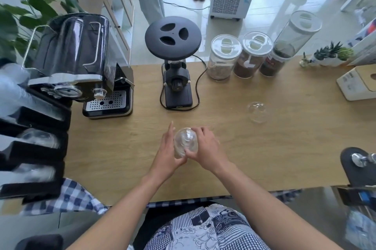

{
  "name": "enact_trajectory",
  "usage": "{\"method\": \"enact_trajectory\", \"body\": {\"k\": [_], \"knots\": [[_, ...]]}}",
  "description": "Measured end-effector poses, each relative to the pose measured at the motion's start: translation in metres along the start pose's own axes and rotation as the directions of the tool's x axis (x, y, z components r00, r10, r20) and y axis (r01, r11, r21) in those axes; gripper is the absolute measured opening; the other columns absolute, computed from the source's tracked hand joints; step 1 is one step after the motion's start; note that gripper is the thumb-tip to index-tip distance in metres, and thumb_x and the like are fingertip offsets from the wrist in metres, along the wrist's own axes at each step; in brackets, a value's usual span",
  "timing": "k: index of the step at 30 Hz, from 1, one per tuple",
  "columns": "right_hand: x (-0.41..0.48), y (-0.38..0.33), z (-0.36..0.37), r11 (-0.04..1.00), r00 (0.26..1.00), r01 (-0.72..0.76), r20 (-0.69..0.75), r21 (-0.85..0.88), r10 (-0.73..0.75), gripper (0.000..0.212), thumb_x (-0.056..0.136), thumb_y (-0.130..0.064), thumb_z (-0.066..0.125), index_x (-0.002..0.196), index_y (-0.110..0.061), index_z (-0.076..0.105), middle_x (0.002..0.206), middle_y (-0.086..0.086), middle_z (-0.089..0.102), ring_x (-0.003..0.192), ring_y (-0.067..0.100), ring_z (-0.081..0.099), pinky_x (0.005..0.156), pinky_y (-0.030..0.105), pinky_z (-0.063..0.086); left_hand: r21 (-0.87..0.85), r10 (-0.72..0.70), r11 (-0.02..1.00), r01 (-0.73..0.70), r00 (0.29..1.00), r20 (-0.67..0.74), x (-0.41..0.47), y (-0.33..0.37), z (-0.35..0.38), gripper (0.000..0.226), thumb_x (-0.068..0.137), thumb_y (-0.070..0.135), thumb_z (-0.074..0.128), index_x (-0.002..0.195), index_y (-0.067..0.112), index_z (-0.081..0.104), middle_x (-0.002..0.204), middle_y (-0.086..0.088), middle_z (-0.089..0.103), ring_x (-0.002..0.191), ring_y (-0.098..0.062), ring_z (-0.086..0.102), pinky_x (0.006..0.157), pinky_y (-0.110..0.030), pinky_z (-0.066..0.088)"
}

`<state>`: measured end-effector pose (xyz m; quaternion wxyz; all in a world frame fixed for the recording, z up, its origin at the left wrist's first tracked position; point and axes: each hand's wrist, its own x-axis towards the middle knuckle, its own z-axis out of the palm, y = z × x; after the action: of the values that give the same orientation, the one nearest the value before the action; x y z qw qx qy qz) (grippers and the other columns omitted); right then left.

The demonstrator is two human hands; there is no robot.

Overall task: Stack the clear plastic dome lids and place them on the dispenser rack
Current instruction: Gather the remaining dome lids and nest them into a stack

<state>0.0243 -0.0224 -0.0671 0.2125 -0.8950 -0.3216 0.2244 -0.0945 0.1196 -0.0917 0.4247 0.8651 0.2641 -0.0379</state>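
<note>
Two hands on one stack of lids [185, 143], held just above the desk [284, 148] at centre. My left hand [165, 153] cups the stack's left side, fingers mostly straight, thumb under the near end; my right hand [205, 148] curls over the right side, fingertips pressing the clear plastic. So both are closed around the stack, neither spread free. How many lids are nested I cannot tell, the plastic is too clear. One more loose lid [256, 111] sits on the desk, well apart to the right, beyond my right hand. The rack [40, 148] is at far left, black slots, some already holding clear domes, blurred. I judge the step in hand is seating the nested lids square. To do it well: squeeze lightly from the rims, not the dome tops, since thin plastic will likely dent or pop sideways; keep the domes coaxial so they click together. Then I would hold the stack with the left hand only, reach the right for the loose lid, cap it on, and carry the lot left, clear of the espresso machine [81, 66].
</note>
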Motion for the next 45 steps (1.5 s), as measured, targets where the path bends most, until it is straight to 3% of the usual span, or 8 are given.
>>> {"method": "enact_trajectory", "body": {"k": [3,7,16,23,29,34,39,45], "knots": [[0.0,0.005,0.001,0.999,1.0,0.009,0.005,-0.033,-0.009,0.082,0.095,-0.047,0.082,0.163,-0.021,0.046,0.148,0.002,0.053,0.134,0.021,0.056,0.112,0.042,0.054,0.002,0.007,1.0,-0.007,1.0,0.021,0.0,0.004,0.001,0.15,0.08,0.025,0.1,0.173,0.05,-0.015,0.175,0.004,0.029,0.152,-0.008,0.044,0.124,-0.036,0.039],[0.001,0.011,0.002,0.998,1.0,0.019,0.001,-0.067,-0.019,0.081,0.093,-0.045,0.086,0.161,-0.026,0.046,0.149,0.002,0.051,0.133,0.021,0.056,0.11,0.043,0.056,0.076,0.001,0.997,-0.005,0.998,0.061,0.0,0.007,0.001,0.134,0.085,0.039,0.095,0.177,0.039,-0.002,0.181,0.007,0.022,0.155,0.003,0.01,0.13,-0.036,0.014],[0.011,0.033,-0.026,0.999,1.0,0.016,0.014,-0.042,-0.015,0.083,0.097,-0.062,0.067,0.168,-0.028,0.04,0.155,0.003,0.047,0.143,0.022,0.048,0.114,0.051,0.051,0.1,0.043,0.993,-0.055,0.992,0.117,0.016,0.008,0.001,0.112,0.087,0.064,0.085,0.175,0.039,0.02,0.171,0.015,0.034,0.149,0.001,0.032,0.126,-0.034,0.035],[0.044,0.112,-0.084,0.949,0.913,-0.316,-0.264,0.022,0.31,0.071,0.101,-0.045,0.071,0.163,-0.016,0.05,0.156,0.015,0.05,0.142,0.038,0.046,0.115,0.057,0.047,0.087,0.06,0.994,-0.072,0.99,0.13,0.026,0.01,0.007,0.103,0.09,0.061,0.085,0.172,0.042,0.025,0.167,0.016,0.038,0.149,-0.007,0.042,0.126,-0.041,0.043],[0.062,0.16,-0.099,0.863,0.856,-0.504,-0.156,-0.037,0.493,0.089,0.105,-0.048,0.071,0.176,-0.019,0.026,0.184,0.014,0.018,0.164,0.044,0.025,0.127,0.06,0.035,0.102,0.034,0.994,-0.046,0.992,0.118,0.025,0.007,0.005,0.103,0.089,0.054,0.087,0.171,0.043,0.025,0.165,0.016,0.038,0.144,-0.006,0.044,0.122,-0.036,0.045],[0.062,0.158,-0.085,0.88,0.87,-0.471,-0.195,-0.053,0.454,0.069,0.099,-0.034,0.08,0.16,-0.023,0.049,0.17,0.013,0.037,0.15,0.043,0.038,0.116,0.058,0.045,0.103,-0.015,0.995,0.006,0.996,0.09,0.015,-0.003,-0.006,0.104,0.09,0.049,0.089,0.171,0.044,0.025,0.166,0.014,0.037,0.143,-0.007,0.045,0.119,-0.032,0.043],[0.056,0.134,-0.056,0.93,0.919,-0.367,-0.144,0.026,0.367,0.073,0.092,-0.018,0.089,0.157,-0.014,0.054,0.154,0.019,0.045,0.139,0.047,0.049,0.117,0.05,0.043,0.077,-0.046,0.996,0.039,0.996,0.079,0.001,-0.022,-0.02,0.105,0.09,0.047,0.089,0.172,0.046,0.024,0.163,0.018,0.035,0.139,-0.004,0.045,0.117,-0.03,0.042],[0.043,0.07,-0.014,0.949,0.947,-0.316,-0.047,0.011,0.317,0.08,0.092,-0.034,0.091,0.159,-0.014,0.05,0.155,0.013,0.044,0.144,0.033,0.047,0.123,0.047,0.045,0.058,-0.045,0.998,0.041,0.997,0.066,-0.019,-0.049,-0.044,0.102,0.09,0.046,0.089,0.171,0.045,0.027,0.16,0.016,0.037,0.137,-0.005,0.047,0.116,-0.03,0.044]]}}
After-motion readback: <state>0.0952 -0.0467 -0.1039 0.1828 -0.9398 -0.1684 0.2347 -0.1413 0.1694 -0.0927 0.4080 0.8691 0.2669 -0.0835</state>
